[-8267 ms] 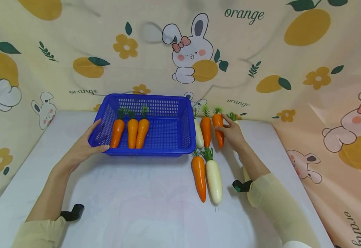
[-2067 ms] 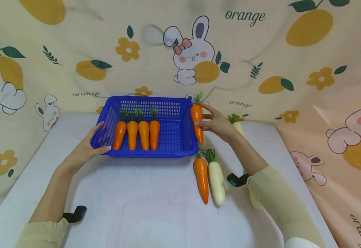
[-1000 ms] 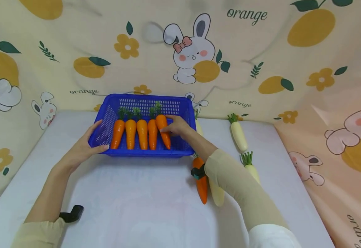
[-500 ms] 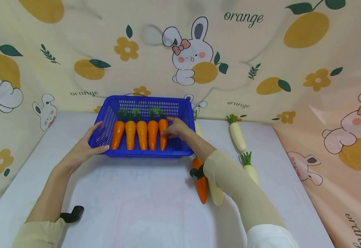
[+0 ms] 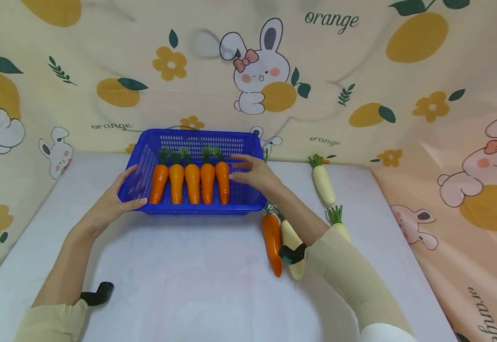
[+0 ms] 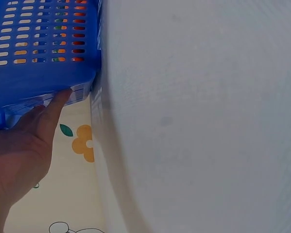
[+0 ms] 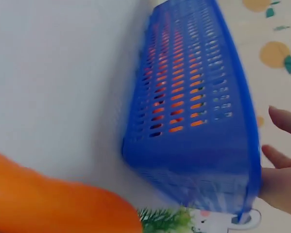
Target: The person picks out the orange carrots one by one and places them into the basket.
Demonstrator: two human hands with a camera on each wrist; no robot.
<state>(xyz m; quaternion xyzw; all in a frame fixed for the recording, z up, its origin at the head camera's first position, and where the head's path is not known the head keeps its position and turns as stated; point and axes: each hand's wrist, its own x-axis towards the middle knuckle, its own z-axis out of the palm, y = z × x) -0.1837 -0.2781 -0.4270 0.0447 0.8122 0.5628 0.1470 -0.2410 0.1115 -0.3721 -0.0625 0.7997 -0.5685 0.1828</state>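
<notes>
Several orange carrots [image 5: 192, 183] with green tops lie side by side in a blue plastic basket [image 5: 241, 194]. My left hand [image 5: 107, 206] rests against the basket's left end, thumb at the front corner and fingers along the side. In the left wrist view, its straight fingers [image 6: 54, 110] touch the outside of the basket's end. Over the basket's right part, my right hand [image 5: 258, 175] is spread, fingertips close to the rightmost carrot [image 5: 222, 183]; whether they touch it is unclear. In the right wrist view, part of that hand [image 7: 283, 187] shows beyond the basket's rim.
Right of the basket, another carrot [image 5: 271, 242] lies beside a white radish [image 5: 292, 237], partly hidden by my right forearm. Two more radishes lie farther right, one at the back [image 5: 323, 185] and one partly covered [image 5: 335, 223]. A patterned cloth [image 5: 346, 61] backs the white table [image 5: 167, 285].
Over these frames, two carrots have moved from the table into the basket. Since half a second ago, my right hand has let go of the rightmost carrot and drawn back right.
</notes>
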